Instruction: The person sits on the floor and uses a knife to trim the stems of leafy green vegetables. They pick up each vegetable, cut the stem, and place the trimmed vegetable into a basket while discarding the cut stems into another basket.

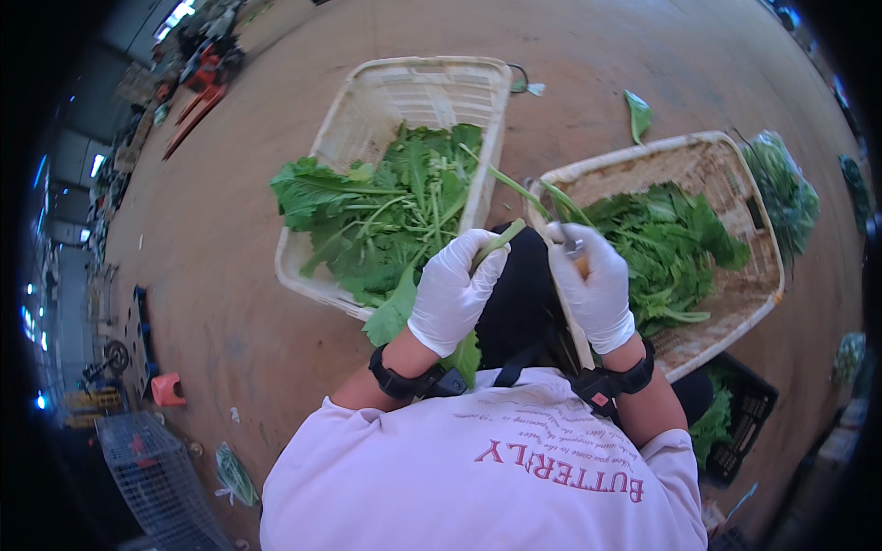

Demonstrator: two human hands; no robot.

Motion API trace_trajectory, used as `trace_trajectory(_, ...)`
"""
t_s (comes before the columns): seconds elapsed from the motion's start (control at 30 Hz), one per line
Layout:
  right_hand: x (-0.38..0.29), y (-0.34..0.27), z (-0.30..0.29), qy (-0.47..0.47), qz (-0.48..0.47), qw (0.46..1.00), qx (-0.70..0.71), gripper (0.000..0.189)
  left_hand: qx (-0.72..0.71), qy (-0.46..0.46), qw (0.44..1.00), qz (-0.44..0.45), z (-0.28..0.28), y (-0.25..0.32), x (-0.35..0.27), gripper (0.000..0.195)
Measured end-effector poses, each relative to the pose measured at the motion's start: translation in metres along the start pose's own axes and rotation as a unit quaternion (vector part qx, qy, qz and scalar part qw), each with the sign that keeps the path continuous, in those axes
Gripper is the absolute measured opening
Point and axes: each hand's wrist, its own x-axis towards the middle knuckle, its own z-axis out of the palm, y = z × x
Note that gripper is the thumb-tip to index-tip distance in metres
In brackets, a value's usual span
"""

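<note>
My left hand [448, 293], in a white glove, grips a leafy green stalk [505, 240] whose pale butt points up and to the right. Leaves of that stalk seem to hang below the wrist. In my gloved right hand [598, 296] is a small knife [573, 248] with a metal collar and an orange-brown handle; its blade is blurred and partly hidden. Thin green stems [524, 187] show just beyond the right fingertips; I cannot tell whether they are held. Leafy greens [413, 200] lie in the left plastic basket [497, 131], and more greens [661, 255] in the right basket [768, 213].
A loose leaf [639, 116] lies on the floor beyond the right basket. Bagged greens [782, 193] stand at its right. A black crate [747, 430] with greens is at lower right. A red stool [167, 390] and a wire cage [155, 468] are at left.
</note>
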Motion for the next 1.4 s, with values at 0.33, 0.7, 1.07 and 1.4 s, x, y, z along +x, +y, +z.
trace_trajectory(0.33, 0.052, 0.015, 0.060, -0.309, -0.055, 0.880, -0.356, 0.023, -0.133, 0.159, 0.978, 0.003, -0.053, -0.016, -0.017, 0.016)
trace_trajectory(0.7, -0.029, 0.008, -0.017, -0.123, 0.231, 0.936, 0.236, 0.021, 0.116, -0.109, 0.985, 0.069, -0.018, -0.012, 0.000, 0.049)
trace_trajectory(1.07, -0.297, -0.021, -0.283, 0.713, 0.098, 0.689, -0.086, 0.027, 0.542, -0.085, 0.822, 0.154, 0.091, -0.081, 0.151, 0.044)
trace_trajectory(1.4, -0.472, 0.192, -0.246, 0.645, 0.474, 0.589, -0.117, 0.039, 0.328, -0.136, 0.921, 0.162, -0.026, -0.094, 0.100, 0.020)
